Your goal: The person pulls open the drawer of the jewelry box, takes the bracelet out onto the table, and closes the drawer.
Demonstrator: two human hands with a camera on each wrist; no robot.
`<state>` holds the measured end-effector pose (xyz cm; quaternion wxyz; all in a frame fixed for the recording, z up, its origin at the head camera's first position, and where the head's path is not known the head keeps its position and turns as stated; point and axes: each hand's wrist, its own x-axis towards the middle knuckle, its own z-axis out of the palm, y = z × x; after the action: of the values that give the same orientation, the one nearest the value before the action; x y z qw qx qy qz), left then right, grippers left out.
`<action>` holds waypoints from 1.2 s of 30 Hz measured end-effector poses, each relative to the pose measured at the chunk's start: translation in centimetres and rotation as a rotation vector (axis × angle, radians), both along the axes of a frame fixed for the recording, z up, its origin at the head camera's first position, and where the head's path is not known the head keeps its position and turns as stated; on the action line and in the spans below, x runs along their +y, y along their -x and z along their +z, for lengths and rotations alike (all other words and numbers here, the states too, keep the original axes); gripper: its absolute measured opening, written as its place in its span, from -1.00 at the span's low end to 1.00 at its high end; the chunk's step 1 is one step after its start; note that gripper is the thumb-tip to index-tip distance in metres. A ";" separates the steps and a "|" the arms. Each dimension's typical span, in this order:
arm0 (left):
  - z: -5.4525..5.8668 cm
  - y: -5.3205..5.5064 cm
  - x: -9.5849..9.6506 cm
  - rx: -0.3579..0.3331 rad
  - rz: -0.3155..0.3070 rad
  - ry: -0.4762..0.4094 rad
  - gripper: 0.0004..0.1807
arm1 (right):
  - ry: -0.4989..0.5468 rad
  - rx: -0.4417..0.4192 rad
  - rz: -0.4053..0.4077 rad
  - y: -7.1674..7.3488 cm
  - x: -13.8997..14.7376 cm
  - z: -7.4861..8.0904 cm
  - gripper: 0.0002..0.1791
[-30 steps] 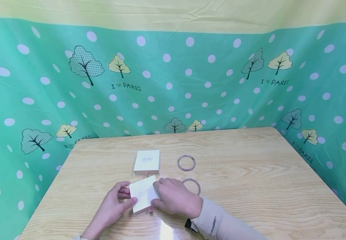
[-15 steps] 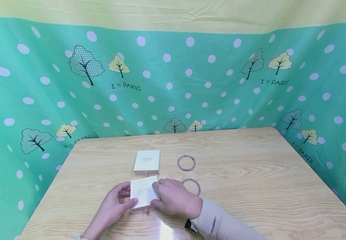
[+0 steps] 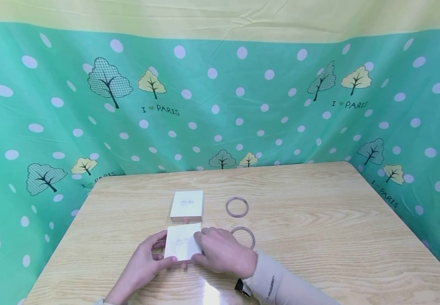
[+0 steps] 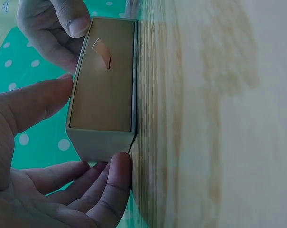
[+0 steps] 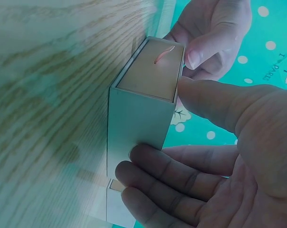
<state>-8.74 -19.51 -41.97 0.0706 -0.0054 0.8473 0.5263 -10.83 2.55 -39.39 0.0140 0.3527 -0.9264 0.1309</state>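
Observation:
A flat white drawer box (image 3: 183, 241) with faint lettering on its lid lies near the front of the table, between my two hands. My left hand (image 3: 143, 260) holds its left side, thumb at the near corner and fingers along the side. From the right, my right hand (image 3: 221, 252) grips it, thumb near the front corner. The box's brown drawer front (image 4: 103, 95) carries a pink ribbon tab (image 4: 104, 54) and sits flush in the sleeve in the left wrist view. Behind it stands a second, similar white box (image 3: 187, 202).
Two greyish-purple bangles lie on the wooden table (image 3: 319, 220): a far bangle (image 3: 227, 207) right of the second box, and a near bangle (image 3: 253, 239) partly hidden by my right hand. A green dotted curtain (image 3: 220, 114) hangs behind the table.
The held box has turned from a slant to nearly square with the second box, its near edge swinging slightly left. My hands have hardly moved; the bangles and second box stay put.

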 end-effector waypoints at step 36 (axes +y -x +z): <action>0.1 -0.1 -0.1 0.010 -0.026 0.016 -0.04 | 0.012 -0.003 0.003 0.1 -0.1 -0.1 -0.70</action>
<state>-8.63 -19.60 -41.92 0.0733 0.0076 0.8517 0.5188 -10.89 2.43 -39.48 0.0147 0.3539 -0.9251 0.1371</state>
